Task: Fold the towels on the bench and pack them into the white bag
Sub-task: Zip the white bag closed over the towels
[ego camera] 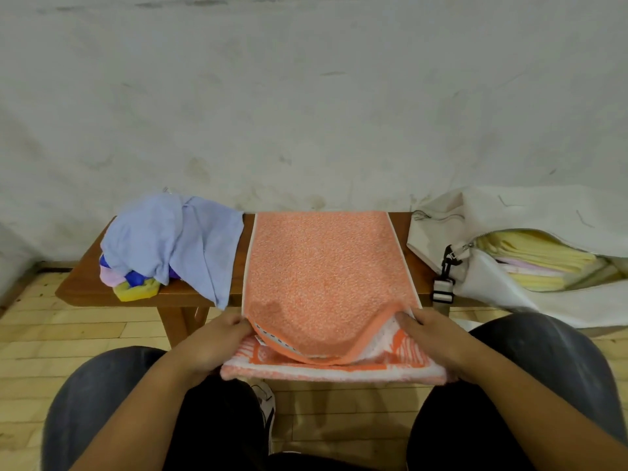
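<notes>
Seen from above a seated person's knees, the left hand (217, 345) and right hand (431, 338) each grasp a near corner of an orange towel (323, 266), which lies across a wooden bench (81, 283) with its near end hanging off. Unfolded towels (170, 239) are heaped at the left. At the right, an open white bag (509, 205) holds folded yellow towels (537, 256).

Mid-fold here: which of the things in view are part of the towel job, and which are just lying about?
Part of the job: orange towel, gripped at its near end by left hand and right hand; heap of unfolded towels; bench; open white bag with folded towels inside.
Just there: shoe on the wooden floor; wall.
</notes>
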The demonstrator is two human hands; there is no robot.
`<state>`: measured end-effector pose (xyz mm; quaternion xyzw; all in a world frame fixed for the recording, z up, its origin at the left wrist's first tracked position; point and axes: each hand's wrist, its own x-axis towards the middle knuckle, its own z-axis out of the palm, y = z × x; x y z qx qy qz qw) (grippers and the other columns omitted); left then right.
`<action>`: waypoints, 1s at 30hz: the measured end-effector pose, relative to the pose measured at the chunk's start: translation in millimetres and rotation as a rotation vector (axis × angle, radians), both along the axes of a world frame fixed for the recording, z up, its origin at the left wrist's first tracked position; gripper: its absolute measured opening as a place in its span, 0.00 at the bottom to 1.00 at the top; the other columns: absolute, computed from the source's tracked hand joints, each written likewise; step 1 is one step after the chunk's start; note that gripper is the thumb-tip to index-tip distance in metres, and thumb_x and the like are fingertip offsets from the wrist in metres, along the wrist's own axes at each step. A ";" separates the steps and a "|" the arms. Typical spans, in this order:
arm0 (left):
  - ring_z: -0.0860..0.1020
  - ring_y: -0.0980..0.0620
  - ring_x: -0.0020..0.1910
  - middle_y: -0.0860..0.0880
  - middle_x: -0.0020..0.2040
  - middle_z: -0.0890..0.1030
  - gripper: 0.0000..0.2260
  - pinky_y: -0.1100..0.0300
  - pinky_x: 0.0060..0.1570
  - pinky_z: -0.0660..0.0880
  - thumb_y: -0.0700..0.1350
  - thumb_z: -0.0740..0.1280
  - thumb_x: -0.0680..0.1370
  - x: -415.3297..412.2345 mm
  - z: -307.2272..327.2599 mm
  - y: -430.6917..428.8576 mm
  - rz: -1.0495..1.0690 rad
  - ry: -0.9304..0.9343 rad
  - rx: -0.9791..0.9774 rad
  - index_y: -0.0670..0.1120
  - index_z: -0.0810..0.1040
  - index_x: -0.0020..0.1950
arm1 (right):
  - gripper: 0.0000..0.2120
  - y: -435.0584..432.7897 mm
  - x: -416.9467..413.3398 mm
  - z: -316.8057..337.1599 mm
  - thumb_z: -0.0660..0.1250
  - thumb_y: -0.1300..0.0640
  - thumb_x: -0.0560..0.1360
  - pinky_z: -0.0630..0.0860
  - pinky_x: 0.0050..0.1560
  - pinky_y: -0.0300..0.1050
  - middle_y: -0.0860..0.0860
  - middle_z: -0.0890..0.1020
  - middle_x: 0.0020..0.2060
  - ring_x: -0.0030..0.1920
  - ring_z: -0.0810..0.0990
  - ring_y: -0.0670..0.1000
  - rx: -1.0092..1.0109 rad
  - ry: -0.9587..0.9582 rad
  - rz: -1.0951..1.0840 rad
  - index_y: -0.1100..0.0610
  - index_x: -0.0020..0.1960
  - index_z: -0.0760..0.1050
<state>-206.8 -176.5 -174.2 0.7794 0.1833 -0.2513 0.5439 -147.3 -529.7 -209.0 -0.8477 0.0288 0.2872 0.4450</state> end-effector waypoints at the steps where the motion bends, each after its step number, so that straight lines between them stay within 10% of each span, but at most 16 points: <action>1: 0.85 0.46 0.51 0.46 0.50 0.87 0.15 0.50 0.59 0.79 0.54 0.63 0.83 3.4 2.4 2.1 -0.026 0.065 -0.025 0.45 0.81 0.60 | 0.16 -1.8 3.4 2.6 0.58 0.45 0.84 0.82 0.51 0.48 0.55 0.88 0.43 0.44 0.87 0.53 0.042 0.071 0.009 0.54 0.56 0.79; 7: 0.82 0.59 0.57 0.59 0.58 0.84 0.15 0.62 0.61 0.74 0.59 0.68 0.78 21.5 16.3 11.3 -0.407 0.241 0.104 0.55 0.82 0.62 | 0.19 -9.2 22.9 16.2 0.64 0.42 0.81 0.77 0.65 0.52 0.53 0.87 0.54 0.57 0.84 0.53 -0.062 0.402 0.290 0.55 0.62 0.79; 10: 0.82 0.61 0.56 0.61 0.56 0.84 0.13 0.62 0.59 0.75 0.59 0.64 0.81 38.0 28.6 13.1 -0.437 0.046 0.190 0.58 0.80 0.62 | 0.23 0.7 40.1 29.6 0.57 0.35 0.81 0.80 0.59 0.52 0.52 0.86 0.52 0.55 0.84 0.54 -0.153 0.071 0.419 0.51 0.58 0.80; 16: 0.81 0.55 0.49 0.54 0.47 0.82 0.08 0.61 0.43 0.74 0.50 0.57 0.85 100.6 16.9 9.6 -0.008 -0.357 0.298 0.51 0.75 0.54 | 0.27 27.8 97.5 26.2 0.52 0.35 0.82 0.82 0.47 0.55 0.55 0.85 0.40 0.42 0.84 0.55 -0.104 -0.490 -0.036 0.56 0.49 0.78; 23: 0.80 0.56 0.53 0.55 0.57 0.80 0.13 0.56 0.54 0.77 0.59 0.55 0.84 112.4 -32.3 15.3 -0.003 -0.262 0.312 0.55 0.70 0.63 | 0.16 27.1 104.1 -13.0 0.53 0.44 0.85 0.67 0.36 0.34 0.45 0.77 0.36 0.39 0.78 0.47 -0.334 -0.439 0.177 0.51 0.46 0.72; 30: 0.79 0.59 0.53 0.60 0.56 0.81 0.12 0.63 0.51 0.74 0.59 0.57 0.83 93.7 -23.2 18.1 -0.209 -0.160 0.368 0.60 0.73 0.63 | 0.10 16.0 80.3 -0.7 0.54 0.48 0.86 0.75 0.41 0.42 0.46 0.79 0.37 0.38 0.79 0.47 -0.446 -0.521 0.306 0.47 0.51 0.73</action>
